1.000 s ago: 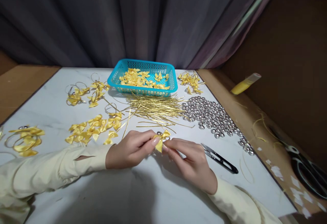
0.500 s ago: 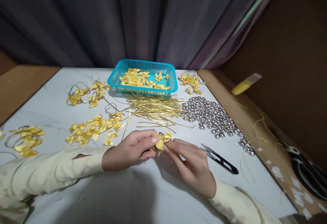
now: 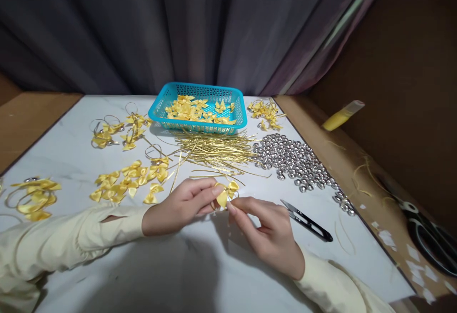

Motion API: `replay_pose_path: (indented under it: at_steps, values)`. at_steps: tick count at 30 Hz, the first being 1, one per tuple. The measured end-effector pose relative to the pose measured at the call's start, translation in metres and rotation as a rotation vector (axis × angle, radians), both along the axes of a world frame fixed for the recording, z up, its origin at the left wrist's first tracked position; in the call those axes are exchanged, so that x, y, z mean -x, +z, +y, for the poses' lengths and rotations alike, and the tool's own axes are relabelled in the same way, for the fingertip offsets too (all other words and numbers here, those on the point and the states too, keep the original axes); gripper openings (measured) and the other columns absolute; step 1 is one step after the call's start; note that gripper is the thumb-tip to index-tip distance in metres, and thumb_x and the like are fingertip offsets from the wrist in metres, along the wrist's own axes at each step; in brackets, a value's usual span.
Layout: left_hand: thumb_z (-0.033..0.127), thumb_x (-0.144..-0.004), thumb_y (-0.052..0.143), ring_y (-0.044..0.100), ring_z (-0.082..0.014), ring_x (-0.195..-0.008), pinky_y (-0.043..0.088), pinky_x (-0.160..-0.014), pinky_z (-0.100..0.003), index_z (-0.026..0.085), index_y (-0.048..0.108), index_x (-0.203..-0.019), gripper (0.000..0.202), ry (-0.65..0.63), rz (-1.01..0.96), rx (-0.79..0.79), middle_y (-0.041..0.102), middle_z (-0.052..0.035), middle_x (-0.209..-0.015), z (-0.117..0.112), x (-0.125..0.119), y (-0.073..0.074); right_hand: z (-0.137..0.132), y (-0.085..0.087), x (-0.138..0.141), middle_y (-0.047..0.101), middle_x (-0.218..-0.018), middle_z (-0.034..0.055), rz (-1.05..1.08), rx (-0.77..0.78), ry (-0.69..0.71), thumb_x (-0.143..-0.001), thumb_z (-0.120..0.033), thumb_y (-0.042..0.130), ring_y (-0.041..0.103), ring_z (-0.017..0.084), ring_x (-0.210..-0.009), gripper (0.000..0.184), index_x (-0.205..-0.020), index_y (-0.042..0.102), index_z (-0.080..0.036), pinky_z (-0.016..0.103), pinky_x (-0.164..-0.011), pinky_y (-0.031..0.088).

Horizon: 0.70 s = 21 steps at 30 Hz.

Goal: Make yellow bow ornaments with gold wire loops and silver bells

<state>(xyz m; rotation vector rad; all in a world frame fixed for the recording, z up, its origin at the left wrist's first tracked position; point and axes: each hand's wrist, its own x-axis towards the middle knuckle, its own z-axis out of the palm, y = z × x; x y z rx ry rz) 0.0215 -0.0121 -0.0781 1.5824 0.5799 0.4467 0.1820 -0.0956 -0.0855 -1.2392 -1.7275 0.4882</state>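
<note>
A yellow satin ribbon bow [image 3: 222,198] is pinched between the thumb and fingers of my left hand [image 3: 183,206]. Thin gold cord shows around the bow's edges. Just right of it, the thumb and forefinger of my right hand [image 3: 266,229] are pressed together close under the bow. Whatever they grip is too small to make out. Several loose yellow bows [image 3: 124,180] lie left of my left hand. Black thread snips [image 3: 309,222] rest on the table, right of my right hand. Beyond both hands spreads a pile of gold cords [image 3: 214,151].
A blue basket [image 3: 162,122] of yellow bows stands at the back. Silver bells [image 3: 289,158] are heaped at right. Bows with cord loops lie at far left [image 3: 35,199], back left and back right. Black-handled scissors [image 3: 428,244] and a yellow tube [image 3: 341,117] are on the right.
My right fingertips have drawn slightly down and away from the bow, so more of it shows. My left hand keeps its pinch on the bow.
</note>
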Motion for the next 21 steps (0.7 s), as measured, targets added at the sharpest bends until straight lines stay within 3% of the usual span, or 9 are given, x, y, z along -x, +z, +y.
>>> replay_pose_path:
  at_steps: [14, 21]
  values:
    - [0.036, -0.088, 0.042, 0.028, -0.0062, -0.044, 0.025, -0.041, -0.018, 0.017, 0.039, -0.058, 0.035, 0.023, 0.015, 0.036, 0.032, 0.0069, -0.050, -0.0005, -0.0006, -0.0025, 0.0005, 0.0001, -0.0011, 0.060, -0.055, 0.0002, 0.046, 0.037, 0.032, -0.086, -0.014, 0.048, 0.052, 0.008, -0.046, 0.019, -0.071, 0.061, -0.014, 0.020, -0.046, 0.041]
    - [0.036, -0.085, 0.044, 0.023, -0.0062, -0.042, 0.021, -0.042, -0.018, 0.016, 0.043, -0.059, 0.033, 0.019, 0.019, 0.317, 0.029, 0.0083, -0.044, 0.0021, -0.0007, -0.0008, 0.0010, -0.0028, -0.0010, 0.058, -0.058, 0.0019, 0.009, -0.015, 0.051, -0.086, -0.011, 0.047, 0.051, 0.009, -0.051, 0.018, -0.073, 0.059, -0.012, 0.022, -0.051, 0.041]
